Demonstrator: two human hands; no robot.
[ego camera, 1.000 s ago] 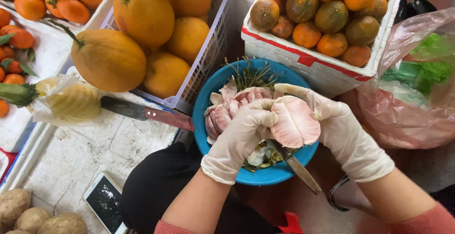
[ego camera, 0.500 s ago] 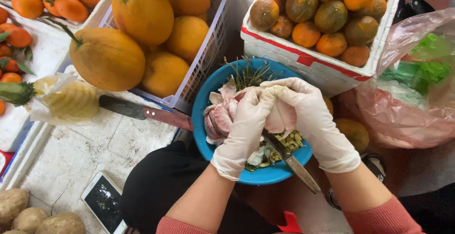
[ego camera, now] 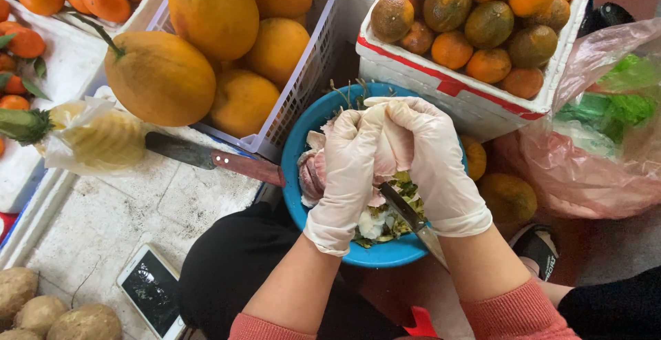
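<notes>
Between your gloved hands you hold a pale pink peeled fruit segment (ego camera: 394,148) over the blue bowl (ego camera: 303,133), mostly hidden by your fingers. A small knife (ego camera: 406,214) angles down from under your right palm, blade resting among the peelings.

Looks like a market stall shot from straight above, in plain daylight with no harsh shadows. Down the left runs a worn, speckled grey stone table (ego camera: 103,223) with a crack line across it. A white plastic basket (ego camera: 303,85) of big yellow-orange fruit sits at its far end, and a white foam box (ego camera: 447,92) with a red stripe holds small orange and green citrus further right. Another white tray (ego camera: 41,71) of leafy tangerines fills the top left corner. The floor (ego camera: 620,243) on the right is reddish-brown. A pink plastic bag (ego camera: 592,168) with something green inside lies there.
</notes>
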